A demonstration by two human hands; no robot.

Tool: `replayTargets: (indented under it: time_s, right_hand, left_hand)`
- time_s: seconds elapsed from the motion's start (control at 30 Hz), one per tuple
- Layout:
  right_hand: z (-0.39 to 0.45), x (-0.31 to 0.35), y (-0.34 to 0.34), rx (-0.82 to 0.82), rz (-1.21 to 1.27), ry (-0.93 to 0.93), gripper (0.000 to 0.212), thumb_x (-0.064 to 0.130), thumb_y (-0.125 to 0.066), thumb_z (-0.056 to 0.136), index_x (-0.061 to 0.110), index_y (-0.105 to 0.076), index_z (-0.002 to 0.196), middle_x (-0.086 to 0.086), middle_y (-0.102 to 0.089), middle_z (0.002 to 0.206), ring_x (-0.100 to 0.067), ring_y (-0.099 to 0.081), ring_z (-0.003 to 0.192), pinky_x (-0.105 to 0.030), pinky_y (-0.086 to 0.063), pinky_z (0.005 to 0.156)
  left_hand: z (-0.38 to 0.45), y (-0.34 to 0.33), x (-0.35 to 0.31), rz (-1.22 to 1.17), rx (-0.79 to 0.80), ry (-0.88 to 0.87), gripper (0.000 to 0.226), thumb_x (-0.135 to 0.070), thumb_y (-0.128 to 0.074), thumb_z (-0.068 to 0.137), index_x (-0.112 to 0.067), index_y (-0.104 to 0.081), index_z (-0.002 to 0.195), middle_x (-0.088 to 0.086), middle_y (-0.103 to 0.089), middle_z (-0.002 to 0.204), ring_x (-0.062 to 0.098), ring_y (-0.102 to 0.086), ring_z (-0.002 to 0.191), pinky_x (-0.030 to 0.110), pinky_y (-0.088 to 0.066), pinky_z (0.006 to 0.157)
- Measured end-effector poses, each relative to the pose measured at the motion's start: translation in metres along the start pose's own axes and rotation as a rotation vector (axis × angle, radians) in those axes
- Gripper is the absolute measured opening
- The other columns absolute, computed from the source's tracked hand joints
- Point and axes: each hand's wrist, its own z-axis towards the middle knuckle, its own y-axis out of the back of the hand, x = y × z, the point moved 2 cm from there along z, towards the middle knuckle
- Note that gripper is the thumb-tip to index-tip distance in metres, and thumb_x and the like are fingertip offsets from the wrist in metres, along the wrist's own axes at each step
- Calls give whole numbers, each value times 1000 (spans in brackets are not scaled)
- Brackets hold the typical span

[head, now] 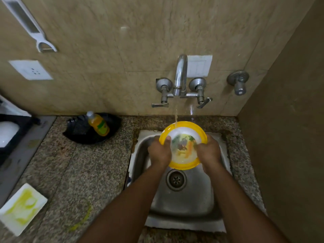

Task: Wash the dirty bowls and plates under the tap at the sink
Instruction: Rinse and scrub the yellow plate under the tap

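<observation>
Yellow-rimmed bowl (184, 137) under tap (179, 76): L hand (159, 151) grip clamps rim, R hand (208, 151) grip too.

yellow-rimmed bowl (184, 128) | white inside, food-smeared | tilted over sink (182, 204) | under tap (180, 74) stream

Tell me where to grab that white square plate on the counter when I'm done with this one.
Take the square plate by its right edge with your left hand. It lies flat on the counter, and its middle carries yellow smears, so pinch the cleaner rim.

Bowl (183, 135) over sink (184, 204), under tap (180, 74)
</observation>
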Motion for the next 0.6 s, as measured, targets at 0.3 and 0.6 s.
replayTargets:
  time_s: [0.3,0.6]
  right_hand:
    - [-14,-1,17,-144,-132,135,46,9,-66,83,15,-66,128,-16,-71,118,-42,-65,109,-45,-55,90]
    - [8,14,26,-280,20,68,43,12,-58,76,13,-71,118,-18,-72,111,-44,-66,102,-50,-56,88]
  left_hand:
    - [25,-18,-32,388,176,-131,88,-88,-31,87,-9,-69,79,20,-74,97,38,-69,97,40,-51,83]
    - [7,-30,-22,-663,422,118,21,-19,-48,109,-9,-63,119,14,-72,103,35,-66,104,32,-58,78]
